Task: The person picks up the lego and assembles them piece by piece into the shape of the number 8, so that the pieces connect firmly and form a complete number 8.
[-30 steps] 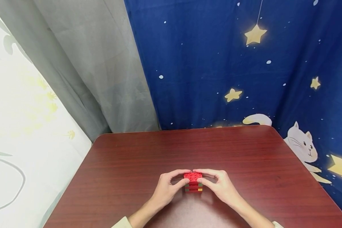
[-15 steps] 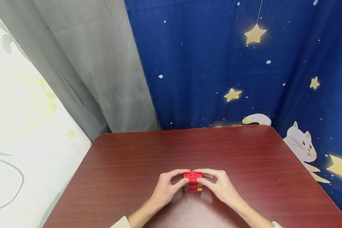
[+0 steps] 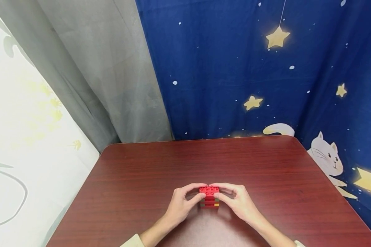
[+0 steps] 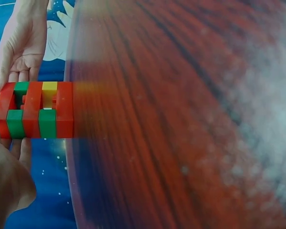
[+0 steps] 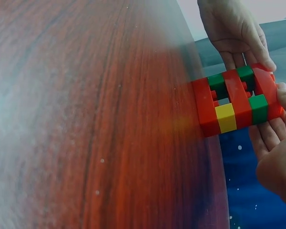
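Note:
A small toy-brick tower stands on the table in front of me, with red bricks at the bottom, middle and top. Between the red layers sit smaller pieces, a yellow block (image 5: 226, 118) and several green blocks (image 4: 47, 123), with gaps in the middle. My left hand (image 3: 179, 206) pinches the left end of the top red brick (image 3: 209, 191), thumb in front and fingers behind. From the other side my right hand (image 3: 243, 204) grips its right end the same way. In both wrist views the fingers reach round the back, and their tips are partly hidden.
The dark red wooden table (image 3: 136, 171) spreads out around the tower to rounded far corners. Behind it hang a grey curtain (image 3: 111, 68) and a blue star-patterned curtain (image 3: 216, 75). A pale curtain (image 3: 27, 137) hangs on the left.

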Demonstrator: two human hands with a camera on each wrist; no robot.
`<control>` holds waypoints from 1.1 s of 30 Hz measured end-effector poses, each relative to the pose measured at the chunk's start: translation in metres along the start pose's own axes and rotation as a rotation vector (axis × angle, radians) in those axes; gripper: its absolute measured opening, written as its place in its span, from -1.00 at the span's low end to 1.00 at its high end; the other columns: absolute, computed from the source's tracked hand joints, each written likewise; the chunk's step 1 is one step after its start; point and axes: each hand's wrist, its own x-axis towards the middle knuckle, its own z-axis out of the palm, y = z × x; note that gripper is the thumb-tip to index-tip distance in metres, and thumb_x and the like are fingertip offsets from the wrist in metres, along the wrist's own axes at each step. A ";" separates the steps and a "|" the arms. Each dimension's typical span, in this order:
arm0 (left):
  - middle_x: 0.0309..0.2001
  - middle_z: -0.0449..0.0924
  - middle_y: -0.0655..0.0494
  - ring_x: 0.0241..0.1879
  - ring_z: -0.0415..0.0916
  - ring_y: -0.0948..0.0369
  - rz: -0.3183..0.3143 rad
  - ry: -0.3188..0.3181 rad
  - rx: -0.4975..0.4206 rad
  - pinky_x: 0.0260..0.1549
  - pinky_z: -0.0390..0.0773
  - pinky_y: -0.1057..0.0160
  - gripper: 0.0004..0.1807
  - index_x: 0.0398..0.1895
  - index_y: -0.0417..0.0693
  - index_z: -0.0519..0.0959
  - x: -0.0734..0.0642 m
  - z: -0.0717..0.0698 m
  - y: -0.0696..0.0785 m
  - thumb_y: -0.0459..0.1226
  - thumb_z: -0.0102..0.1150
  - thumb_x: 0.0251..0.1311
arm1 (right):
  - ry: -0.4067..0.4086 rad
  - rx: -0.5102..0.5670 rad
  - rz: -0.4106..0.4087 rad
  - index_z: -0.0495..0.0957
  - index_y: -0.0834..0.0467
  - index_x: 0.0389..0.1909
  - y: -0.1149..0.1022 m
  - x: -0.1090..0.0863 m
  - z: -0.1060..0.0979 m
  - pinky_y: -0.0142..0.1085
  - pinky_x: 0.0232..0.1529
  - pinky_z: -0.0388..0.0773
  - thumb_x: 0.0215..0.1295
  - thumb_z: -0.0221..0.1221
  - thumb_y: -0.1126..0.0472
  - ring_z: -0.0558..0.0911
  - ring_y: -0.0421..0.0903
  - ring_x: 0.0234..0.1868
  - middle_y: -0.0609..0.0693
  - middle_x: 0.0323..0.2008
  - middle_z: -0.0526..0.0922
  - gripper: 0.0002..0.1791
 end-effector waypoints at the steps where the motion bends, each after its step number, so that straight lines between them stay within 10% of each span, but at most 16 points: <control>1: 0.02 0.80 0.15 0.04 0.75 0.14 0.000 0.003 -0.001 0.06 0.72 0.21 -0.69 0.15 0.06 0.75 0.000 0.000 0.000 -0.24 0.45 0.36 | 0.001 -0.003 -0.003 0.73 0.18 0.17 0.000 0.000 0.000 -0.31 0.08 0.71 0.42 0.37 0.31 0.75 -0.05 0.13 0.05 0.07 0.79 -0.67; 33: 0.16 0.75 0.20 0.17 0.70 0.10 0.074 0.016 0.150 0.19 0.66 -0.02 -0.57 0.28 0.05 0.71 0.000 -0.005 0.001 -0.15 0.43 0.38 | -0.008 -0.056 -0.050 0.65 0.13 0.31 0.007 -0.003 -0.004 -0.25 0.19 0.67 0.36 0.43 0.31 0.72 -0.04 0.19 0.07 0.20 0.73 -0.50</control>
